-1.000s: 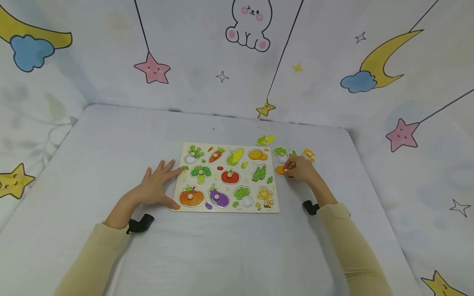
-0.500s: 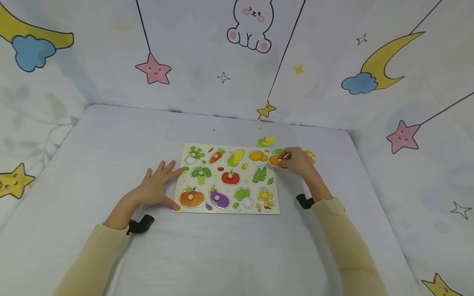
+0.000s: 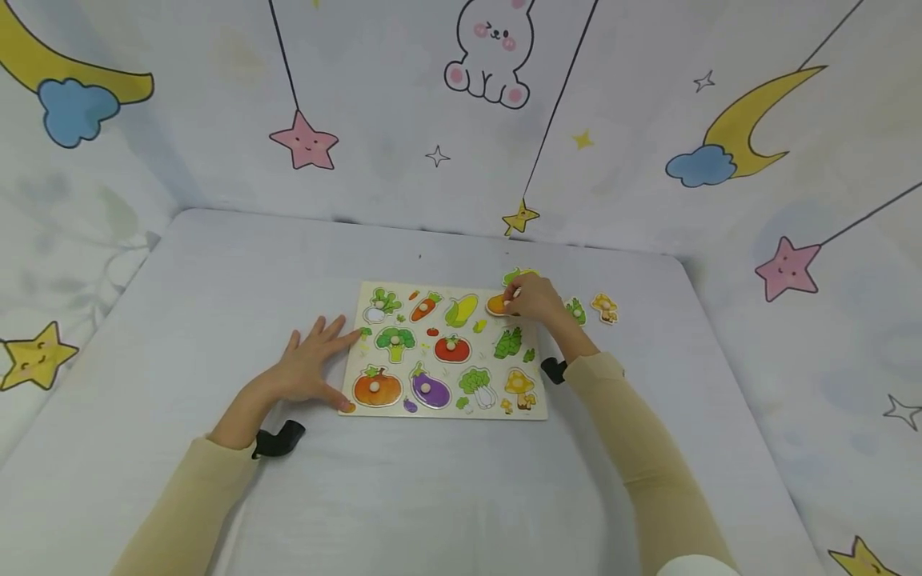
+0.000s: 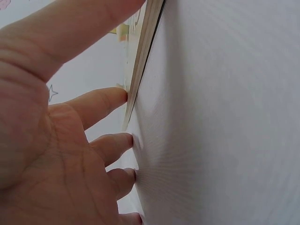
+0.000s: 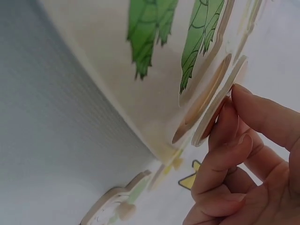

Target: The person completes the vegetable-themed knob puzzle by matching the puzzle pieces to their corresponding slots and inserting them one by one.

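A pale wooden vegetable puzzle board (image 3: 461,412) lies on the white-covered table. My left hand (image 3: 306,368) rests at its left side with fingers spread, the thumb and index fingertips at the board's edge; in the left wrist view the other fingertips (image 4: 127,140) touch the cloth. At the board's upper right, my right hand (image 3: 539,300) pinches an orange oval puzzle piece (image 3: 495,305). The right wrist view shows this piece (image 5: 213,115) tilted, right beside an oval recess (image 5: 201,101); the fingers hide its knob. Fitted knobbed pieces include a tomato (image 3: 451,349) and an eggplant (image 3: 430,390).
Loose pieces lie past the board's upper right: a corn piece (image 3: 515,277) partly behind the right hand, a green leafy piece (image 3: 576,311) and a mushroom piece (image 3: 605,308). A knobbed piece (image 5: 117,201) lies beside the board. A patterned cloth wall (image 3: 374,184) stands behind.
My right hand has carried the orange oval piece from the loose pieces leftward, up over the board's upper right corner. My left hand has stayed at the board's left edge.
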Motion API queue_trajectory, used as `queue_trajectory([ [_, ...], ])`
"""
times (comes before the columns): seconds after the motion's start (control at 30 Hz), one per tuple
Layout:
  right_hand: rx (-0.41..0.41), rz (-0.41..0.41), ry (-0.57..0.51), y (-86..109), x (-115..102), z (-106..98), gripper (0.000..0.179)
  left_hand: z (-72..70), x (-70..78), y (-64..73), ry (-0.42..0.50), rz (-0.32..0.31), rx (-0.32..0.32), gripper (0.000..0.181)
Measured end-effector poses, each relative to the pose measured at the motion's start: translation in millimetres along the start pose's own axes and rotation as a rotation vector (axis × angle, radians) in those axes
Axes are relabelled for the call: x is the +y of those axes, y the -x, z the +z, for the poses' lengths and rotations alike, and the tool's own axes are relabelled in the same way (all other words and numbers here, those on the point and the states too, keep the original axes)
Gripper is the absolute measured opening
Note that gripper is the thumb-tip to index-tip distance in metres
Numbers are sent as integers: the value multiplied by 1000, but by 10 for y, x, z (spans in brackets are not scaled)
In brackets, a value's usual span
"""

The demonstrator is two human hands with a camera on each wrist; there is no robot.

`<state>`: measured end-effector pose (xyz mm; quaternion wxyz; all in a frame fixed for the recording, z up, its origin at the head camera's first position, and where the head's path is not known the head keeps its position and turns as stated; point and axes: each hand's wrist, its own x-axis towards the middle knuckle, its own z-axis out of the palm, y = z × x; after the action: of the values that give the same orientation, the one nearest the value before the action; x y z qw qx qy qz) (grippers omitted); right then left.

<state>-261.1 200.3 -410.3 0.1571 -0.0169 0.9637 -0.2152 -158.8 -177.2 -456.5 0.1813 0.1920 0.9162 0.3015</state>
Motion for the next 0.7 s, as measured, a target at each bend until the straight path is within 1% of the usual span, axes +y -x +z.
queue_trajectory([
  [0.3, -9, 14, 51, -110, 4, 71, 6, 2, 2, -3, -9, -5, -1, 116],
  [0.5, -33, 11, 42, -115, -19, 68, 5, 4, 1, -14, -25, -17, -1, 117],
  [0.57, -37, 4, 62, -112, -23, 60, 2, 1, -2, -17, -28, -17, -2, 117],
  [0.7, -47, -10, 96, -107, -23, 53, 3, -2, -11, -19, -34, -18, -4, 117],
])
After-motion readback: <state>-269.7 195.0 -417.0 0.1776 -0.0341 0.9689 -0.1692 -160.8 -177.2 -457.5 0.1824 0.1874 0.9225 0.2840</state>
